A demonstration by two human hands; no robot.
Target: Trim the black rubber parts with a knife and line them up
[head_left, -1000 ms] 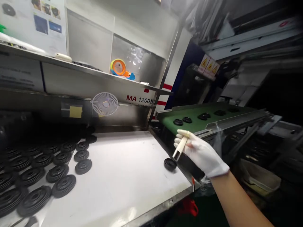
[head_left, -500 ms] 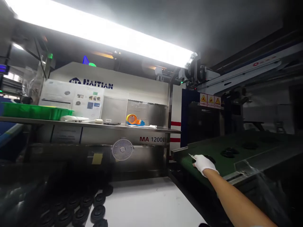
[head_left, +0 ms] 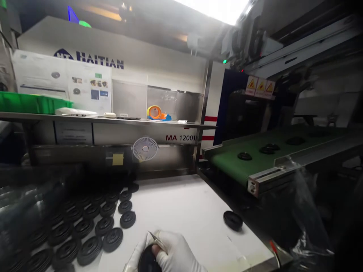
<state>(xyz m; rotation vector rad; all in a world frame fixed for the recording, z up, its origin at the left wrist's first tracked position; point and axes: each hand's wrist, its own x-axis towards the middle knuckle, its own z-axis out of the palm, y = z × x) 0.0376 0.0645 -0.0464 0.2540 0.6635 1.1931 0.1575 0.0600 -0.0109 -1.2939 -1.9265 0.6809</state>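
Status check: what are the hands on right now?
Right gloved hand on small blade, at black disc. Left hand unclear. Loose disc on white table.

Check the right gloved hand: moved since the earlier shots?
Yes: the right hand has gone from the green conveyor belt down to the white table, away from the belt, holding a black disc.

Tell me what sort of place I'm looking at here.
Most likely a plastics injection-moulding shop: a machine panel branded HAITIAN and marked MA 1200, a green conveyor belt carrying black moulded discs, and rows of the same discs on a white table.
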